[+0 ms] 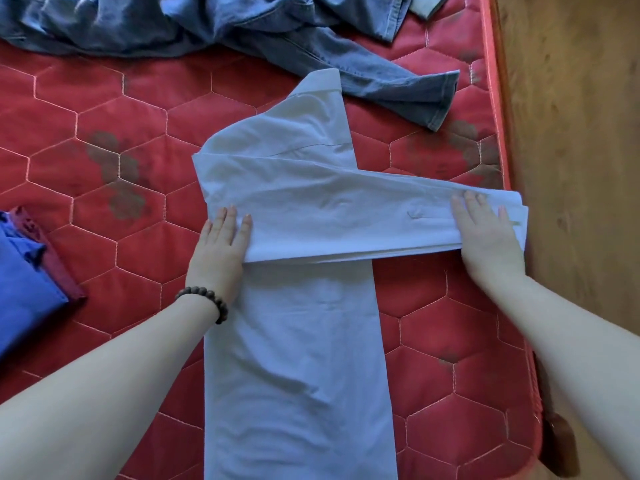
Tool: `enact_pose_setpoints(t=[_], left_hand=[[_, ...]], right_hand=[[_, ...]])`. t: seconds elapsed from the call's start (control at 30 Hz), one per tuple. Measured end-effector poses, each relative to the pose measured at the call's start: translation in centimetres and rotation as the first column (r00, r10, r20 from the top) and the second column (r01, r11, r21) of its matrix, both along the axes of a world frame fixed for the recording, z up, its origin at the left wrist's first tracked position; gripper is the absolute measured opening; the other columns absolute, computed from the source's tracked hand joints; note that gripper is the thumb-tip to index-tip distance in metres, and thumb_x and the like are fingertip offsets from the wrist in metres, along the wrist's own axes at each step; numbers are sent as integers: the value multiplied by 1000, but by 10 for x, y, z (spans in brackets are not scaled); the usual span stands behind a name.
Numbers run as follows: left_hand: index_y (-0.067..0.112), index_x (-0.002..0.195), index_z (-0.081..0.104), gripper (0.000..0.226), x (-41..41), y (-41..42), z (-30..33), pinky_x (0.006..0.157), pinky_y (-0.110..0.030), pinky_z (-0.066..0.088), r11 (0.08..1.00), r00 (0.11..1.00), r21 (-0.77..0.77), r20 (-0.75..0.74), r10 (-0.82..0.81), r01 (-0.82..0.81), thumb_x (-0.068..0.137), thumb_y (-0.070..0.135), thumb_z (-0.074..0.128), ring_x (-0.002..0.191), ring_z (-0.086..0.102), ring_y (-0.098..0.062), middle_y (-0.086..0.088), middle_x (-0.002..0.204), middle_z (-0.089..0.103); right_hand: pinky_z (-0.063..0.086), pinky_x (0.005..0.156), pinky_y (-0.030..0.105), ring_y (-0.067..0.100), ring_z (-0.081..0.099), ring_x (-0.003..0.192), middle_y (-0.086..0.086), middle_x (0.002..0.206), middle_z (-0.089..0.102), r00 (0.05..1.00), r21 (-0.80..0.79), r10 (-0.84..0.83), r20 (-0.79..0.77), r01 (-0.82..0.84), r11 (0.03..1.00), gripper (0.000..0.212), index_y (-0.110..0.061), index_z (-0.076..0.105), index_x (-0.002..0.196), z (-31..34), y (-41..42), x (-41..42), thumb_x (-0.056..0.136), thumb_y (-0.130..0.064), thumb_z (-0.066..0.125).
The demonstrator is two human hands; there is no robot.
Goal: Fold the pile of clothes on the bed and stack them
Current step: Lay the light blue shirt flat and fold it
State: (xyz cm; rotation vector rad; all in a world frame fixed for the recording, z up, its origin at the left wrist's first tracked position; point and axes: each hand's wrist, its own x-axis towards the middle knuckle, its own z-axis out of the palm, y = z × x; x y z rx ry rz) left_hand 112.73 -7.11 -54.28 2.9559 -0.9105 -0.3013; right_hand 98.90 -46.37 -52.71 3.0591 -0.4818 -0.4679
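A pale white-blue shirt [294, 358] lies lengthwise on the red quilted mattress [104, 133], its sides folded in to a narrow strip with the collar at the far end. Its sleeves lie folded across the body, pointing right. My left hand [221, 247], with a bead bracelet at the wrist, rests flat at the left end of that sleeve band, fingers straight. At the cuff end near the mattress edge, my right hand [488, 237] presses flat. A heap of blue denim clothes [214, 29] sits at the far side.
A folded stack with a blue garment [20, 289] on top of a dark red one lies at the left edge. The mattress's right edge [498, 140] borders a wooden floor [571, 133]. A denim sleeve [398, 88] reaches toward the shirt's collar.
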Motion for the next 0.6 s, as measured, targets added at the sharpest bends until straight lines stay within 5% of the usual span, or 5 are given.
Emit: enact_pose_setpoints(t=[0.13, 0.23, 0.37, 0.47, 0.6], left_hand=[[-2, 148, 27, 80, -3, -3, 6, 118, -51, 13, 996, 998, 85, -56, -21, 26, 73, -22, 44, 144, 17, -43, -30, 154, 18], [10, 154, -5, 82, -5, -4, 13, 120, -47, -5, 959, 982, 276, -189, -11, 64, 88, 13, 44, 148, -12, -31, -19, 159, -13], [11, 151, 26, 81, -4, -2, 25, 115, -61, -1, 974, 979, 160, -153, -138, 162, 87, 61, 23, 148, 9, -35, -22, 157, 19], [4, 135, 52, 64, 7, -21, 24, 113, -63, 17, 989, 986, -24, -82, -144, 143, 95, 47, 26, 141, 30, -40, -25, 145, 41], [4, 144, 40, 63, 25, -67, 5, 117, -54, 12, 996, 992, -84, -112, -52, 42, 95, 37, 19, 145, 20, -36, -20, 155, 28]], right_hand=[[27, 108, 63, 43, 35, 137, 26, 148, 36, 998, -73, 62, 17, -61, 995, 66, -3, 32, 147, 0, -7, -11, 82, 3, 18], [13, 116, 57, 31, 3, 149, 15, 161, -2, 968, -88, -15, -252, -7, 996, 81, -18, -7, 152, -3, 2, -24, 83, 1, 30], [-5, 117, 56, 23, -22, 146, 8, 159, -24, 912, 42, -88, -401, 114, 993, 85, -23, -14, 153, 22, 11, -2, 86, -32, 39], [-5, 117, 54, 25, -9, 149, 11, 162, -7, 990, 178, -98, -104, 116, 977, 85, -14, 7, 154, 31, 48, 21, 78, -48, 23], [18, 114, 62, 35, 28, 143, 19, 153, 31, 954, 204, 102, 283, -164, 965, 63, 3, 39, 143, 1, 144, 85, 89, -29, 32]])
